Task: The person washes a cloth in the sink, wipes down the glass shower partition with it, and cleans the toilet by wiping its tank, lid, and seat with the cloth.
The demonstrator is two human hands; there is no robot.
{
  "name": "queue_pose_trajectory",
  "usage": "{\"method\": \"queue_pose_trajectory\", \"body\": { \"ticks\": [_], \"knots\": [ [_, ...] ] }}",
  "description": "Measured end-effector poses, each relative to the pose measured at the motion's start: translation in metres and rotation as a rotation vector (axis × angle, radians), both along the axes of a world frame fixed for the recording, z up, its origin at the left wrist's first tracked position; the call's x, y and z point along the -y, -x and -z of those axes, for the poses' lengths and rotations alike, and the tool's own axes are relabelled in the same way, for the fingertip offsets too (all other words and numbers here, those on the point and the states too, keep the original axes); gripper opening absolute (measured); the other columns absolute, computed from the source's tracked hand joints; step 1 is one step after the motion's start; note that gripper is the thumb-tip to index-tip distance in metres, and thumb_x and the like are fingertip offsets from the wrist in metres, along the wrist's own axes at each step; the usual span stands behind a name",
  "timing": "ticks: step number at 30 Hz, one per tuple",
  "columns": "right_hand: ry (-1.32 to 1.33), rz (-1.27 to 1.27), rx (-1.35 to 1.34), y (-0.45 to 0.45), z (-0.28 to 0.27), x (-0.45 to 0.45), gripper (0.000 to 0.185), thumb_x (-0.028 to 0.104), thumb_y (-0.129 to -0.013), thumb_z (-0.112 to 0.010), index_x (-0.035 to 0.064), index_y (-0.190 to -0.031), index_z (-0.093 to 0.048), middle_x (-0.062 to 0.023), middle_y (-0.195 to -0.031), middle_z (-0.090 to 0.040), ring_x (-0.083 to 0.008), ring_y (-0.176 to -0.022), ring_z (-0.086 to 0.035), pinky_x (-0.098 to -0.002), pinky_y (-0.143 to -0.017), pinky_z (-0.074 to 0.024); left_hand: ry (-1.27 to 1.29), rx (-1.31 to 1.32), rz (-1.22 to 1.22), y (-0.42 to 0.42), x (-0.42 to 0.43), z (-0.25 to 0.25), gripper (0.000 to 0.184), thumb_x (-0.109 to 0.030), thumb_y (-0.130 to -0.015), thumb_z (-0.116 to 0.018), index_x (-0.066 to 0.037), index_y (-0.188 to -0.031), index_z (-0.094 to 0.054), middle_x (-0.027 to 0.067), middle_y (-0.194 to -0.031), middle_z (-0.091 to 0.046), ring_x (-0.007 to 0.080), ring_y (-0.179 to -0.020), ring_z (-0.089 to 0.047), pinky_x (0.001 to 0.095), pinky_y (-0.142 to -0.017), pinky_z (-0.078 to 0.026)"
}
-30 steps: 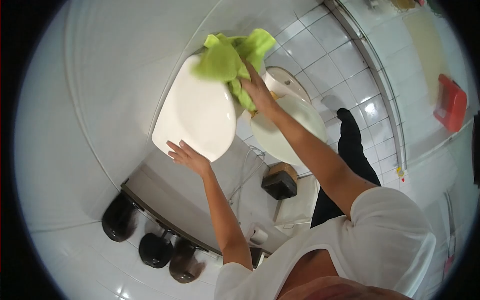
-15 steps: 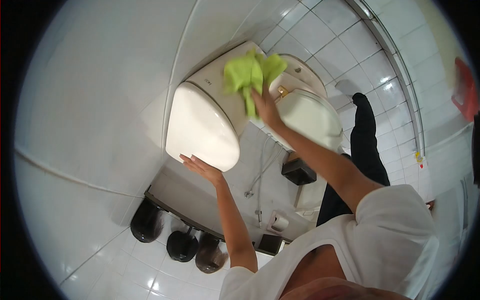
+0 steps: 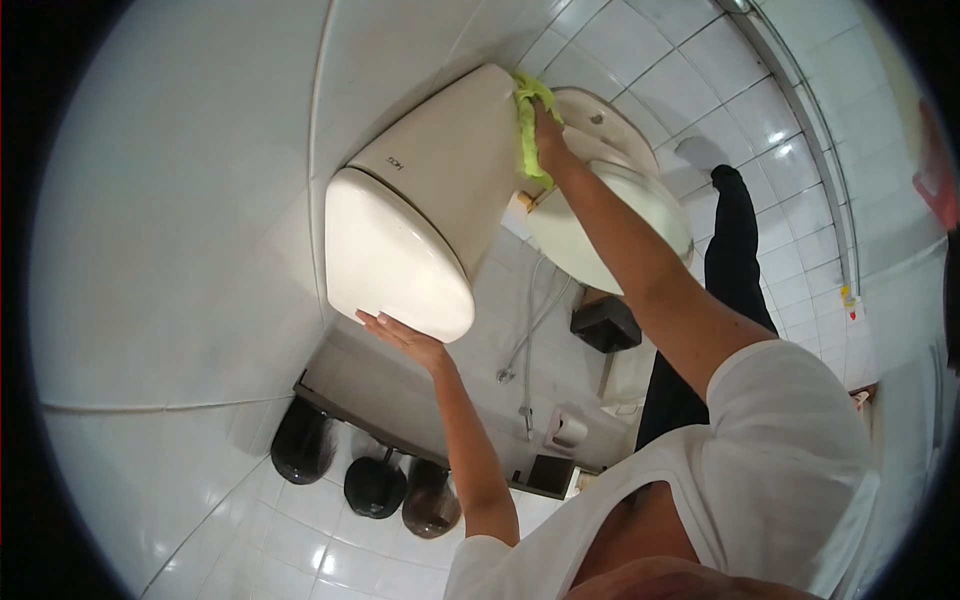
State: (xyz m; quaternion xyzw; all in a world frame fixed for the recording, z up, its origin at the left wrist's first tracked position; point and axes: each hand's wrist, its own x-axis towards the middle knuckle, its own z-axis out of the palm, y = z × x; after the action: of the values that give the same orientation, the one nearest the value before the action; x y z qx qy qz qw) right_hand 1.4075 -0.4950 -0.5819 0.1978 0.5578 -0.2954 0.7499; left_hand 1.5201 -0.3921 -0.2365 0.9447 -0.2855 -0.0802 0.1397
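Note:
A cream toilet tank (image 3: 440, 150) with a glossy white lid (image 3: 395, 255) fills the middle left of the head view. Fingers of my left hand (image 3: 402, 338) lie stretched along the lid's lower edge, touching it without wrapping round. My right hand (image 3: 548, 140) holds a bright green cloth (image 3: 530, 130) against the far end of the tank. Part of the cloth is hidden by that hand. Beside it, a pale toilet seat cover (image 3: 610, 235) lies partly behind my right forearm.
Thin hoses (image 3: 530, 330) hang along the wall below the tank. Nearby are a black box (image 3: 605, 322) and a paper roll holder (image 3: 568, 430). Several dark rounded objects (image 3: 375, 487) line the bottom left. A metal rail (image 3: 815, 140) runs at upper right.
My right hand has moved the green cloth up and slightly right, from the tank's front face to its far edge. My left hand stays at the lid. The view has shifted slightly.

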Motion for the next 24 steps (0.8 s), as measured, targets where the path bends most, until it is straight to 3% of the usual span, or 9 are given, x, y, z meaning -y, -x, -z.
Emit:
{"method": "queue_pose_trajectory", "body": {
  "ticks": [4, 7, 9, 12, 15, 19, 21, 22, 24],
  "knots": [
    [0.423, -0.170, -0.286, 0.008, -0.085, 0.026, 0.059, 0.044, -0.085, -0.054, -0.0060, -0.116, -0.048, -0.0235, -0.119, -0.049, -0.0393, -0.107, -0.049, -0.0438, -0.093, -0.0379, -0.063, 0.088, 0.047, -0.007, -0.004, 0.001, 0.072, -0.059, -0.093, -0.021, -0.011, -0.146, -0.014, 0.0148, -0.151, -0.011, 0.0326, -0.139, -0.004, 0.0458, -0.112, -0.008],
    [0.959, -0.343, -0.531, 0.041, -0.222, 0.060, 0.045, 0.034, -0.087, -0.055, -0.0032, -0.111, -0.050, -0.0208, -0.108, -0.052, -0.0396, -0.101, -0.048, -0.0467, -0.086, -0.0381, -0.068, 0.098, 0.051, -0.002, -0.005, -0.001, 0.071, -0.057, -0.093, -0.021, -0.010, -0.145, -0.015, 0.0147, -0.151, -0.012, 0.0328, -0.139, -0.004, 0.0460, -0.112, -0.006],
    [0.918, -0.153, -0.411, 0.048, -0.295, 0.087, 0.037, 0.019, -0.085, -0.057, -0.0018, -0.112, -0.043, -0.0200, -0.109, -0.047, -0.0368, -0.103, -0.046, -0.0424, -0.086, -0.0386, -0.091, 0.131, 0.080, -0.008, -0.007, -0.001, 0.070, -0.056, -0.094, -0.021, -0.009, -0.145, -0.015, 0.0148, -0.151, -0.013, 0.0334, -0.139, -0.005, 0.0460, -0.112, -0.005],
    [1.324, 0.044, -0.374, 0.070, -0.372, 0.106, 0.048, 0.003, -0.075, -0.064, -0.0003, -0.116, -0.039, -0.0199, -0.110, -0.042, -0.0353, -0.104, -0.045, -0.0434, -0.089, -0.0390, -0.106, 0.165, 0.162, -0.021, -0.016, 0.003, 0.069, -0.054, -0.095, -0.019, -0.007, -0.145, -0.015, 0.0146, -0.150, -0.015, 0.0351, -0.139, -0.006, 0.0468, -0.112, -0.003],
    [1.779, 0.180, -0.667, 0.075, -0.426, 0.129, 0.045, 0.015, -0.064, -0.074, 0.0112, -0.102, -0.051, -0.0138, -0.109, -0.043, -0.0336, -0.102, -0.047, -0.0470, -0.086, -0.0410, -0.105, 0.189, 0.272, -0.032, -0.033, 0.009, 0.068, -0.055, -0.094, -0.018, -0.010, -0.146, -0.014, 0.0131, -0.151, -0.012, 0.0356, -0.139, -0.004, 0.0469, -0.112, -0.003],
    [1.637, 0.092, -1.352, 0.067, -0.378, 0.159, 0.040, 0.020, -0.063, -0.074, 0.0106, -0.099, -0.058, -0.0166, -0.111, -0.041, -0.0344, -0.106, -0.041, -0.0452, -0.084, -0.0373, -0.128, 0.163, 0.084, -0.009, -0.009, -0.002, 0.068, -0.054, -0.095, -0.017, -0.009, -0.145, -0.011, 0.0179, -0.151, -0.009, 0.0385, -0.138, -0.002, 0.0501, -0.112, 0.002],
    [1.265, -0.019, -1.016, 0.067, -0.332, 0.160, 0.057, 0.021, -0.082, -0.062, -0.0023, -0.128, -0.037, -0.0312, -0.131, -0.028, -0.0414, -0.126, -0.026, -0.0523, -0.105, -0.0210, -0.137, 0.153, 0.057, -0.004, -0.007, -0.004, 0.068, -0.055, -0.095, -0.016, -0.010, -0.146, -0.011, 0.0186, -0.150, -0.010, 0.0379, -0.139, -0.001, 0.0491, -0.112, 0.001],
    [0.949, 0.066, -1.101, 0.051, -0.297, 0.163, 0.052, 0.023, -0.091, -0.051, -0.0019, -0.132, -0.032, -0.0311, -0.138, -0.022, -0.0419, -0.129, -0.022, -0.0458, -0.110, -0.0133, -0.144, 0.154, 0.042, -0.002, -0.006, -0.008, 0.069, -0.056, -0.094, -0.016, -0.011, -0.146, -0.011, 0.0189, -0.150, -0.011, 0.0376, -0.139, -0.001, 0.0486, -0.112, 0.001],
    [0.760, 0.289, -0.787, 0.034, -0.213, 0.176, 0.050, 0.031, -0.097, -0.037, 0.0027, -0.137, -0.027, -0.0197, -0.138, -0.032, -0.0329, -0.125, -0.034, -0.0382, -0.107, -0.0239, -0.148, 0.131, 0.002, 0.010, 0.004, -0.018, 0.069, -0.056, -0.094, -0.017, -0.011, -0.146, -0.011, 0.0195, -0.150, -0.011, 0.0386, -0.138, 0.000, 0.0491, -0.112, 0.001]
  ]
}}
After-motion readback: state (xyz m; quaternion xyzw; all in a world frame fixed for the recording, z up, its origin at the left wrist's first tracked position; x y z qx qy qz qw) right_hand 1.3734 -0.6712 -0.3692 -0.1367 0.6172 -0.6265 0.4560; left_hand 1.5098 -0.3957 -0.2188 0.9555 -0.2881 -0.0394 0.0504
